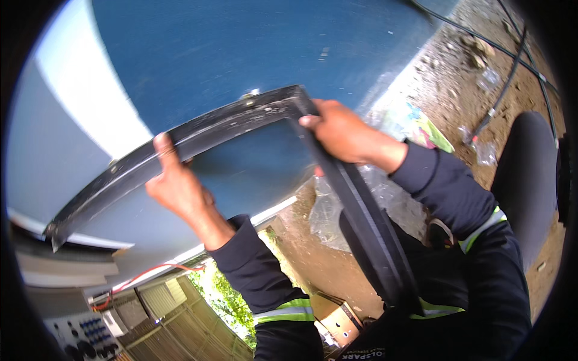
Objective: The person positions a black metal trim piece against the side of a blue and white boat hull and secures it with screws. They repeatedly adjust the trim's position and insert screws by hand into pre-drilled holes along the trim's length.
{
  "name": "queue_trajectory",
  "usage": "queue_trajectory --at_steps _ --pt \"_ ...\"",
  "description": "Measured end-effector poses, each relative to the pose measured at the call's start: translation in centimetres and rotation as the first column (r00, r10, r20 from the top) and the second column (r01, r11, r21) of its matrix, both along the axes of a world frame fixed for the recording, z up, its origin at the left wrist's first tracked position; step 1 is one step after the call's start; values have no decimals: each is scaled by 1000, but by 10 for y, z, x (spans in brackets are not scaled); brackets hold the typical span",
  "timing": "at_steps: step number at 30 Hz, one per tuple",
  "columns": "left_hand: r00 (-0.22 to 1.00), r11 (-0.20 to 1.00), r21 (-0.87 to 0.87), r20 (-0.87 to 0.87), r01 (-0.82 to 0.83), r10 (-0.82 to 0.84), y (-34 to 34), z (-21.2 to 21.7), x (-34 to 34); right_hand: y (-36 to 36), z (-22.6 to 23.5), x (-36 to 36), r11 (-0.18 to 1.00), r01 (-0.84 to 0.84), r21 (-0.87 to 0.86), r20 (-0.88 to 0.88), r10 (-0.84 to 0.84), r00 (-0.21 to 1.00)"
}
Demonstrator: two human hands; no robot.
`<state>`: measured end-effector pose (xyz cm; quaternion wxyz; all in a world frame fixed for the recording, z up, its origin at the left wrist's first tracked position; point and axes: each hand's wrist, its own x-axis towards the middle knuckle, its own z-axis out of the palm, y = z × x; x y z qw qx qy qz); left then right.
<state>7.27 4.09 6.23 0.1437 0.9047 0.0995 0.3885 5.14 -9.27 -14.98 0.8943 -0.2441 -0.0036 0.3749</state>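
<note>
A black metal L-shaped frame (367, 222), scuffed along its edges, is held up in front of me. One arm of it runs out to the far left; the other comes back toward my body. My left hand (183, 189) is closed round the left arm, its thumb on top. Close to the corner, my right hand (349, 132) grips the frame, thumb along its edge. A small metal fitting (249, 96) sticks up from the far edge near the corner. The fingers behind the frame are partly hidden.
A large blue panel (241, 54) lies beyond the frame. Black cables (512, 66) cross the dirt ground at right. Clear plastic sheeting (331, 216) lies below the right hand. A cardboard box (337, 316) and an orange cord (141, 274) are at lower left.
</note>
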Motion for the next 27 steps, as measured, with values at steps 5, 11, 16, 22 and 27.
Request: queue_trajectory --at_steps 5,11,16,22,27 --pt "995 989 111 -2 -97 98 -5 1 -1 0 -5 5 999 -39 -10 -3 39 999" --pt "996 995 46 -20 -86 87 -17 -2 -4 -2 -5 8 993 -83 -81 1 83 997" --pt "993 990 86 63 -108 103 -37 0 -13 0 -9 8 997 -73 -20 -22 73 997" --pt "869 621 749 445 -231 -214 -36 33 -30 11 -17 6 999 -37 14 -32 38 999" --pt "931 560 812 317 -166 -184 -14 57 -11 6 -19 10 997 -78 -2 -15 78 997"
